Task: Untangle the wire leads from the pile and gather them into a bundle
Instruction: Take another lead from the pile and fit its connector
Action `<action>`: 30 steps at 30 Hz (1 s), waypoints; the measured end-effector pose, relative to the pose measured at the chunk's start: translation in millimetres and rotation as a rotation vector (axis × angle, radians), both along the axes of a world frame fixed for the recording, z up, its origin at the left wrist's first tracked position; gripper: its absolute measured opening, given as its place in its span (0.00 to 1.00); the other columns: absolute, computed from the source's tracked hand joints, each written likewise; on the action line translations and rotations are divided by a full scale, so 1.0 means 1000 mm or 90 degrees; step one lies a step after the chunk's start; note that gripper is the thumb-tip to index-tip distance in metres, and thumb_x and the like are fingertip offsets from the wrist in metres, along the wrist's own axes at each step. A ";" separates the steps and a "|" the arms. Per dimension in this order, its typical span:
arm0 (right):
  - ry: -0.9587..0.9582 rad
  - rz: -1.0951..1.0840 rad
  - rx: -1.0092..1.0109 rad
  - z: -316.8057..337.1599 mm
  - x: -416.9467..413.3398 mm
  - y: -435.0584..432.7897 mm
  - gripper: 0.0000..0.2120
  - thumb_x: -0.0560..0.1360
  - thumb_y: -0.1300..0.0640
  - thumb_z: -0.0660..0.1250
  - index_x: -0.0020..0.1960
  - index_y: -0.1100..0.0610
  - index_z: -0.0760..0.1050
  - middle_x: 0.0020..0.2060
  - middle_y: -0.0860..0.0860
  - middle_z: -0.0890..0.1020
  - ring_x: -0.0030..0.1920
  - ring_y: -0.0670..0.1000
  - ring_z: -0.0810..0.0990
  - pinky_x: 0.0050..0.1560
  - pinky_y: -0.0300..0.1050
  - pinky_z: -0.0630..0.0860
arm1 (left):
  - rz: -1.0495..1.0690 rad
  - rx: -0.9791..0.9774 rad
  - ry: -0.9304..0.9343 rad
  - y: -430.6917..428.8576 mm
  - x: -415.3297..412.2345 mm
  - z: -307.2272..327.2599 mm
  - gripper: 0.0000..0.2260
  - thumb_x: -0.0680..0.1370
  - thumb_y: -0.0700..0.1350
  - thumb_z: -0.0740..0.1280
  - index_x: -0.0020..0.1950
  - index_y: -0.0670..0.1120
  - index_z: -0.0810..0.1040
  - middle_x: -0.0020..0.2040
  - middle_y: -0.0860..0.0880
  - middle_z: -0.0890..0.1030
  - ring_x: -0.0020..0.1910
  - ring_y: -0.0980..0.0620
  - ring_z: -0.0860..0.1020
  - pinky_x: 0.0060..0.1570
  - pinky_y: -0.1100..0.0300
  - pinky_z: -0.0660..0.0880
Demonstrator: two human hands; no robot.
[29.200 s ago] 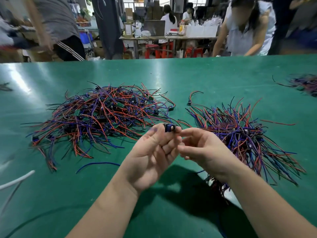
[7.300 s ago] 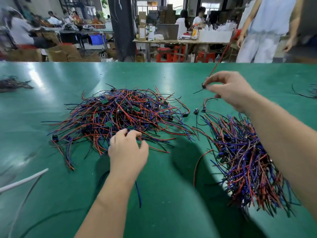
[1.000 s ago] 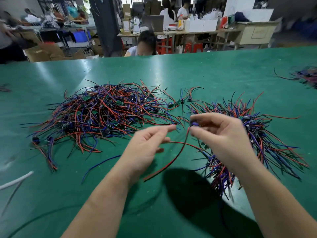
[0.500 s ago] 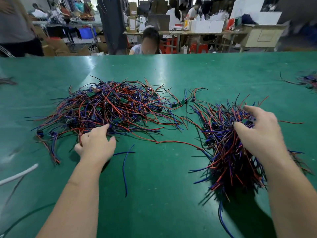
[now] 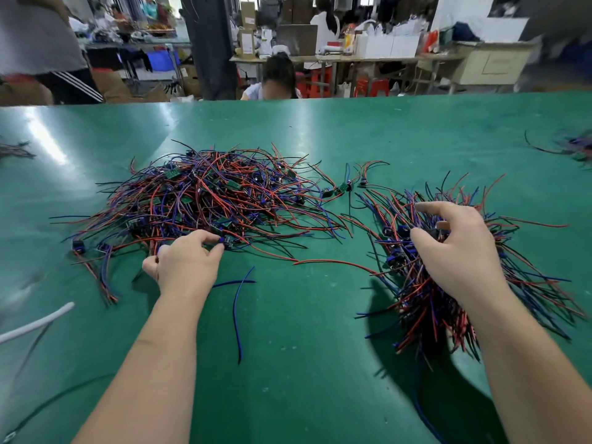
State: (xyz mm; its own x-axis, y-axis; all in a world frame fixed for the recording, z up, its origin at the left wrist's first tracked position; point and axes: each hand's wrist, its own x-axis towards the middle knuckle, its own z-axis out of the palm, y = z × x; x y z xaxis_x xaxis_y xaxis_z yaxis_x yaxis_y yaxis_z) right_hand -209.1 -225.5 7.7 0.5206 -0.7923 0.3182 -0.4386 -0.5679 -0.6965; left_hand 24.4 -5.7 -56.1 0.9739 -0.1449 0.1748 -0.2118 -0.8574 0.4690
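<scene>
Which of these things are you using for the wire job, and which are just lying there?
For the job: tangled pile of red, blue and black wire leads; gathered bundle of the same leads; left hand, pinching a lead at the pile's edge; right hand, holding the bundle.
Just lying about: loose blue wire; white cable; blurry wire heap at the far right.

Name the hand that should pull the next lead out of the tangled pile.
Left. The left hand pinches a lead's connector at the near edge of the tangled pile. The right hand is occupied over the gathered bundle.
</scene>
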 end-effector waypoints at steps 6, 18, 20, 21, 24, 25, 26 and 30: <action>-0.033 0.023 -0.014 -0.001 0.000 0.004 0.14 0.74 0.59 0.65 0.58 0.48 0.77 0.52 0.46 0.71 0.51 0.44 0.71 0.54 0.41 0.65 | -0.025 0.008 -0.025 0.000 -0.007 0.006 0.04 0.74 0.60 0.68 0.43 0.61 0.78 0.53 0.50 0.70 0.59 0.42 0.67 0.58 0.47 0.57; -0.222 0.215 0.057 0.001 0.003 0.027 0.13 0.74 0.68 0.66 0.46 0.52 0.82 0.39 0.49 0.83 0.38 0.45 0.81 0.40 0.38 0.78 | -0.085 -0.318 -0.168 -0.002 -0.053 0.060 0.05 0.75 0.59 0.65 0.45 0.60 0.76 0.49 0.57 0.78 0.53 0.50 0.74 0.63 0.46 0.60; -0.206 0.332 0.156 0.001 0.005 0.037 0.14 0.74 0.69 0.66 0.46 0.51 0.82 0.37 0.51 0.85 0.36 0.48 0.82 0.40 0.45 0.79 | -0.146 -0.397 -0.190 -0.009 -0.069 0.068 0.05 0.75 0.59 0.63 0.45 0.59 0.74 0.45 0.58 0.79 0.52 0.50 0.77 0.65 0.43 0.62; -0.186 0.383 0.197 0.000 0.007 0.041 0.13 0.75 0.68 0.66 0.47 0.52 0.82 0.38 0.51 0.85 0.36 0.48 0.82 0.39 0.44 0.79 | -0.170 -0.414 -0.202 -0.013 -0.077 0.069 0.06 0.75 0.59 0.63 0.46 0.59 0.74 0.44 0.58 0.79 0.51 0.50 0.78 0.65 0.40 0.63; -0.190 0.478 0.343 -0.004 0.013 0.053 0.08 0.76 0.60 0.64 0.52 0.53 0.81 0.41 0.53 0.85 0.36 0.49 0.82 0.36 0.37 0.76 | -0.235 -0.386 -0.261 -0.029 -0.100 0.065 0.06 0.75 0.58 0.63 0.47 0.58 0.75 0.45 0.63 0.77 0.53 0.54 0.77 0.68 0.42 0.57; -0.222 0.491 0.404 -0.006 0.015 0.056 0.10 0.75 0.56 0.63 0.53 0.54 0.80 0.42 0.54 0.85 0.36 0.49 0.81 0.35 0.37 0.75 | -0.272 -0.369 -0.288 -0.033 -0.106 0.062 0.07 0.75 0.57 0.63 0.48 0.57 0.76 0.46 0.64 0.76 0.55 0.56 0.76 0.67 0.48 0.55; -0.261 0.492 0.460 -0.006 0.017 0.058 0.12 0.73 0.53 0.63 0.53 0.55 0.80 0.43 0.54 0.85 0.36 0.49 0.81 0.34 0.36 0.74 | -0.318 -0.350 -0.315 -0.037 -0.112 0.059 0.07 0.75 0.56 0.64 0.47 0.56 0.78 0.46 0.63 0.76 0.55 0.57 0.76 0.65 0.51 0.55; -0.372 0.395 0.580 -0.003 0.019 0.053 0.12 0.69 0.53 0.66 0.43 0.58 0.84 0.36 0.54 0.82 0.33 0.49 0.77 0.32 0.36 0.72 | -0.490 -0.281 -0.383 -0.046 -0.125 0.048 0.07 0.75 0.53 0.67 0.46 0.52 0.80 0.45 0.59 0.81 0.46 0.58 0.78 0.57 0.52 0.64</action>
